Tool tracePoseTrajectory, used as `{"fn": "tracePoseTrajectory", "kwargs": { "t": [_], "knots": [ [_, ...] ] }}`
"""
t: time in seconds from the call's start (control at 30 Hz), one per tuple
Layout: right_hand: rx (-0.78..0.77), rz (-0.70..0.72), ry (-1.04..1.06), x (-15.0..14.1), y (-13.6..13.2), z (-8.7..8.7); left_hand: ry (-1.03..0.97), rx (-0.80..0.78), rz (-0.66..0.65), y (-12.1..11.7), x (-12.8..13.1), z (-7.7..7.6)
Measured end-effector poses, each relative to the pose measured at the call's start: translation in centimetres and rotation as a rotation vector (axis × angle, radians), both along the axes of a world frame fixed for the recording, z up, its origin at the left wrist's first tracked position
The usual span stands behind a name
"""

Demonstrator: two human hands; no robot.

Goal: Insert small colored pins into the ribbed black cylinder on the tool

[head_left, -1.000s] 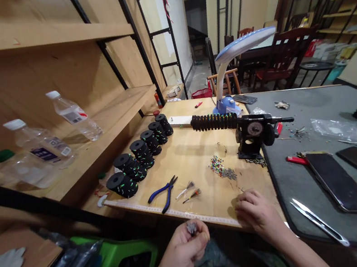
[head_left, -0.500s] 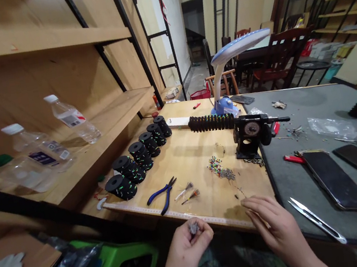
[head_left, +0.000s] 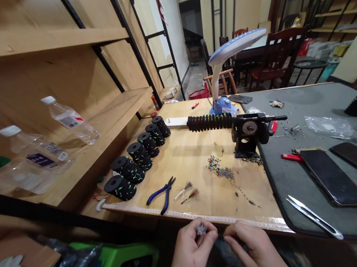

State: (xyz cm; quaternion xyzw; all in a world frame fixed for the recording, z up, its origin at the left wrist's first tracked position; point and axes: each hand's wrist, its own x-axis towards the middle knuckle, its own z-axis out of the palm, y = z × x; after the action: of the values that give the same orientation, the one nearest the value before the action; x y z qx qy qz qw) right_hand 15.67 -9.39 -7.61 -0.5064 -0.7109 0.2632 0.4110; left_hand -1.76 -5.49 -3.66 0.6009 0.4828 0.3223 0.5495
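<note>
Just off the table's front edge, my left hand (head_left: 194, 250) is closed around a small greyish bundle of fine bits (head_left: 201, 229), its kind too small to tell. Close beside it, my right hand (head_left: 254, 249) pinches thumb and fingertips together; what is in the pinch is too fine to make out. Beyond the hands lie a pile of tiny coloured beads (head_left: 214, 164) and a heap of small grey pieces (head_left: 227, 173). A thin strand with small dark bits (head_left: 244, 195) trails toward the front edge. Blue-handled pliers (head_left: 162, 196) rest to the left, next to two small wire-tipped pieces (head_left: 189, 191).
Black foam spools (head_left: 121, 164) line the table's left side. A black winding device (head_left: 249, 132) holds a ridged rod (head_left: 209, 121), with a blue lamp (head_left: 222, 105) behind. On the grey mat lie thread snips (head_left: 314, 216) and two phones (head_left: 334, 177). Bottles (head_left: 69, 120) occupy the shelf.
My right hand has moved left and down from the table's edge to beside my left hand, uncovering more of the thin strand. The left hand has shifted slightly right, still holding the bundle.
</note>
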Motion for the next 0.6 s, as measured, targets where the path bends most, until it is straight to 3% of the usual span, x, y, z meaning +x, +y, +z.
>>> {"fn": "tracePoseTrajectory", "kwargs": {
  "t": [0.17,0.33,0.47,0.6],
  "knots": [
    [-0.129,-0.060,0.149,0.4,0.4,-0.7,0.101,0.164,0.082,2.9,-1.2,-0.6],
    [-0.361,-0.175,0.498,0.6,0.7,-0.9,0.513,0.507,0.177,9.8,-4.2,0.0],
    [-0.483,-0.236,0.761,0.3,0.9,-0.9,0.640,0.583,0.199,14.7,-5.2,0.5],
    [-0.517,-0.314,0.879,-0.2,1.1,-0.9,0.694,0.587,0.158,17.2,-4.6,0.1]
  ]
}}
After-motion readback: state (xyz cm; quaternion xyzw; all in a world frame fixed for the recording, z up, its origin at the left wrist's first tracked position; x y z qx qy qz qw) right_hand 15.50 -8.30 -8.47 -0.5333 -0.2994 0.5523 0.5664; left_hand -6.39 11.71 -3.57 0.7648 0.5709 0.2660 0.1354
